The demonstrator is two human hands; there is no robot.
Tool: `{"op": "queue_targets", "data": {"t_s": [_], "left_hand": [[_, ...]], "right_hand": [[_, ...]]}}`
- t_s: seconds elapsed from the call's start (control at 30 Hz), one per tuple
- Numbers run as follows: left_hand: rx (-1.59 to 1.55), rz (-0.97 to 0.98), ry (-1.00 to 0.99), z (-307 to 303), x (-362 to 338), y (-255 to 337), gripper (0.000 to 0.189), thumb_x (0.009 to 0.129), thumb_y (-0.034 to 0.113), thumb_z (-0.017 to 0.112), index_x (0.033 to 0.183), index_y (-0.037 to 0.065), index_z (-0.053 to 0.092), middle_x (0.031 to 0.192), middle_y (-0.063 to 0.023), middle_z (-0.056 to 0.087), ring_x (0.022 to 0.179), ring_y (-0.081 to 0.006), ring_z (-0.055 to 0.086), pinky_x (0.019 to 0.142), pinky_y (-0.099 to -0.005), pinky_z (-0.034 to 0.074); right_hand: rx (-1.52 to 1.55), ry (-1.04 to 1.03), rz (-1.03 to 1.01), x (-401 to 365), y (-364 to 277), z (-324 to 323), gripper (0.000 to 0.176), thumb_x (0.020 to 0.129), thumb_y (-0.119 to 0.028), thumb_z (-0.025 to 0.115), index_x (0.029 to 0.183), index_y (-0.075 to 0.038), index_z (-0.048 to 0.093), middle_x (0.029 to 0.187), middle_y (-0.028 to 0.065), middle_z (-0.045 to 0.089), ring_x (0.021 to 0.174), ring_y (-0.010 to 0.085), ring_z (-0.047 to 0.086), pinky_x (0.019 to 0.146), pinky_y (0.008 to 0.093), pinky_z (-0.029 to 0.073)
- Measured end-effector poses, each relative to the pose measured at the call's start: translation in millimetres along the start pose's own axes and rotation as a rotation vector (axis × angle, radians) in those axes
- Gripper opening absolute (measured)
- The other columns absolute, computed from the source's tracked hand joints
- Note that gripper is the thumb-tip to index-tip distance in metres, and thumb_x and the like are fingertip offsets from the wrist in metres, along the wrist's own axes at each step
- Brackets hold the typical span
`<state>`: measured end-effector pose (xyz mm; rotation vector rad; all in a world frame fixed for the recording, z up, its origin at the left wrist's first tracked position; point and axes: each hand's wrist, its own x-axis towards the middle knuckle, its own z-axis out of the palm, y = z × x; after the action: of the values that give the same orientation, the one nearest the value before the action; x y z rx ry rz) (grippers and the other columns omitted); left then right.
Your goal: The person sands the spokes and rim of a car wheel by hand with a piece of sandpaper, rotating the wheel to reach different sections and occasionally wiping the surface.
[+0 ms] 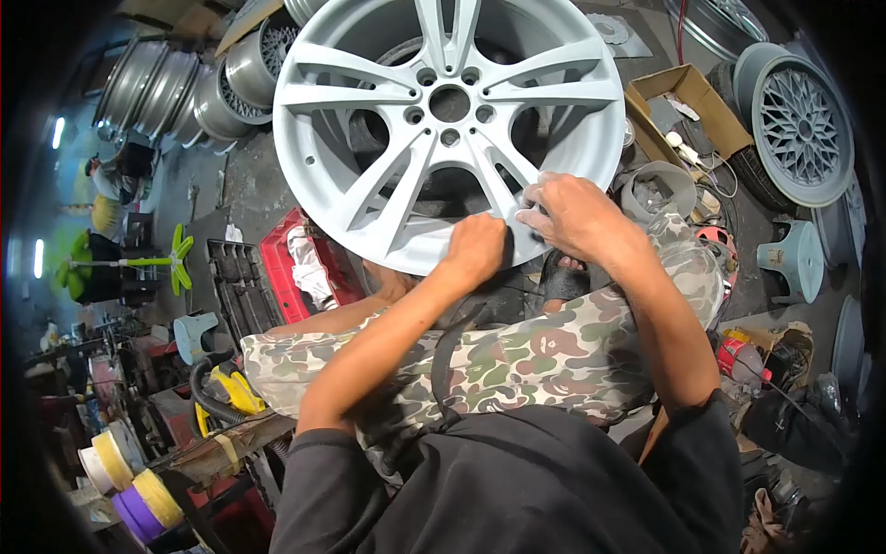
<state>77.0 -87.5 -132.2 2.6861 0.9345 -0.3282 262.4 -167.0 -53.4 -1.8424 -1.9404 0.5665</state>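
Against the lower right edge of the pale grey wheel rim (423, 95), both hands work close together, nearly touching. The left hand (475, 249) comes up from the lower left on a bare forearm bent at the elbow. Its wrist is straight, its knuckles face the camera, and its fingers are curled into a tight fist. That fist closes on a dark pad (508, 246), of which only a sliver shows on the thumb side, pressed to the rim's outer band.

The right hand (574, 217) reaches in from the right on a steeper forearm, its back turned up. Its dusty fingertips (533, 218) are bent down flat onto the rim, just above the pad. Whether its thumb hooks behind the lip cannot be told.

The rim is round and stands tilted, its spoked face turned towards the camera. Its hub axis points up and back at the viewer, and its bottom edge sits down by the knees in camouflage trousers (544, 355). Most of the wheel lies above and to the left of both hands, which meet it only at that lower right arc.

A red crate (281, 268) lies behind the rim to the left, a cardboard box (694, 88) to the right, and a mesh-pattern wheel (801, 125) beyond it.
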Motion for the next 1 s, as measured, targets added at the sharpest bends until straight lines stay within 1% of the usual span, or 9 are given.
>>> {"op": "queue_targets", "data": {"t_s": [0.27, 0.37, 0.47, 0.57, 0.67, 0.77, 0.83, 0.93, 1.0], "left_hand": [[0.287, -0.12, -0.169, -26.1, -5.4, -40.3, 0.015, 0.085, 0.008, 0.068, 0.092, 0.004, 0.08, 0.098, -0.021, 0.077, 0.094, -0.0345, 0.077, 0.079, -0.0439, 0.062], [0.035, -0.054, -0.068, -8.6, 14.4, -17.4, 0.019, 0.085, 0.016, 0.068, 0.089, 0.0, 0.078, 0.097, -0.0246, 0.075, 0.094, -0.0383, 0.076, 0.081, -0.0441, 0.062], [-0.573, 0.072, -0.242, -54.6, 23.9, -52.6, 0.027, 0.096, 0.027, 0.065, 0.097, 0.003, 0.079, 0.073, -0.0123, 0.073, 0.067, -0.0217, 0.07, 0.065, -0.0395, 0.057], [-0.638, 0.098, 0.145, -93.7, 10.0, -73.4, 0.026, 0.101, 0.021, 0.062, 0.103, 0.002, 0.079, 0.079, -0.0038, 0.074, 0.057, -0.0074, 0.059, 0.054, -0.0254, 0.05], [-1.003, -0.074, 0.033, -114.6, -13.0, -42.8, 0.029, 0.105, 0.025, 0.06, 0.108, 0.002, 0.077, 0.085, -0.002, 0.075, 0.059, -0.0042, 0.058, 0.055, -0.0213, 0.048], [-1.24, 0.025, 0.059, -77.8, -21.8, -19.3, 0.031, 0.105, 0.029, 0.062, 0.108, 0.002, 0.076, 0.089, -0.0007, 0.075, 0.061, -0.0054, 0.059, 0.06, -0.0238, 0.049], [-1.095, -0.03, 0.197, -76.1, -31.6, -5.2, 0.032, 0.105, 0.029, 0.063, 0.106, 0.0, 0.076, 0.085, -0.0046, 0.074, 0.06, -0.0067, 0.06, 0.057, -0.026, 0.047], [-0.473, -0.041, 0.433, -76.4, -45.0, -26.4, 0.037, 0.095, 0.031, 0.074, 0.116, 0.0, 0.071, 0.11, -0.0168, 0.068, 0.093, -0.0223, 0.065, 0.076, -0.0379, 0.051], [0.008, -0.132, 0.629, -70.0, -49.6, -50.5, 0.072, 0.081, 0.037, 0.085, 0.137, 0.001, 0.058, 0.137, -0.0229, 0.053, 0.125, -0.0399, 0.051, 0.101, -0.0515, 0.043]], "right_hand": [[0.015, -0.093, 0.128, -1.0, -6.7, -13.6, 0.028, 0.092, -0.025, 0.073, 0.101, 0.002, 0.076, 0.101, 0.0236, 0.07, 0.096, 0.0429, 0.069, 0.087, 0.0499, 0.054], [0.008, -0.066, 0.084, -2.4, -1.6, -8.6, 0.029, 0.092, -0.025, 0.073, 0.102, 0.002, 0.075, 0.1, 0.0238, 0.07, 0.096, 0.043, 0.069, 0.086, 0.0501, 0.054], [0.01, -0.066, 0.059, -3.0, 5.2, -6.0, 0.029, 0.092, -0.024, 0.073, 0.104, 0.002, 0.075, 0.1, 0.0238, 0.069, 0.095, 0.0429, 0.068, 0.085, 0.0499, 0.054], [0.09, -0.003, 0.044, 0.5, 0.8, -9.9, 0.031, 0.092, -0.024, 0.074, 0.107, 0.002, 0.073, 0.1, 0.023, 0.067, 0.09, 0.0411, 0.067, 0.082, 0.0484, 0.053], [0.248, 0.033, 0.04, 6.8, -14.9, -19.2, 0.033, 0.09, -0.026, 0.077, 0.109, 0.001, 0.072, 0.099, 0.0217, 0.065, 0.084, 0.0361, 0.066, 0.079, 0.0453, 0.052], [0.424, 0.074, -0.035, 10.8, -21.3, -12.6, 0.035, 0.089, -0.028, 0.079, 0.105, 0.001, 0.071, 0.087, 0.0195, 0.064, 0.072, 0.0278, 0.062, 0.07, 0.0405, 0.05], [0.532, -0.059, 0.193, 9.3, -24.3, -10.6, 0.03, 0.09, -0.025, 0.077, 0.097, 0.004, 0.071, 0.072, 0.0179, 0.063, 0.062, 0.027, 0.056, 0.063, 0.0396, 0.048], [0.38, -0.022, 0.163, 11.0, -23.1, -8.0, 0.027, 0.09, -0.021, 0.076, 0.088, 0.005, 0.071, 0.065, 0.0178, 0.06, 0.058, 0.0294, 0.053, 0.06, 0.0407, 0.046], [0.276, 0.023, 0.098, 11.3, -19.7, -5.2, 0.027, 0.09, -0.02, 0.074, 0.09, 0.006, 0.069, 0.073, 0.0237, 0.064, 0.066, 0.0392, 0.061, 0.065, 0.0444, 0.048]]}}
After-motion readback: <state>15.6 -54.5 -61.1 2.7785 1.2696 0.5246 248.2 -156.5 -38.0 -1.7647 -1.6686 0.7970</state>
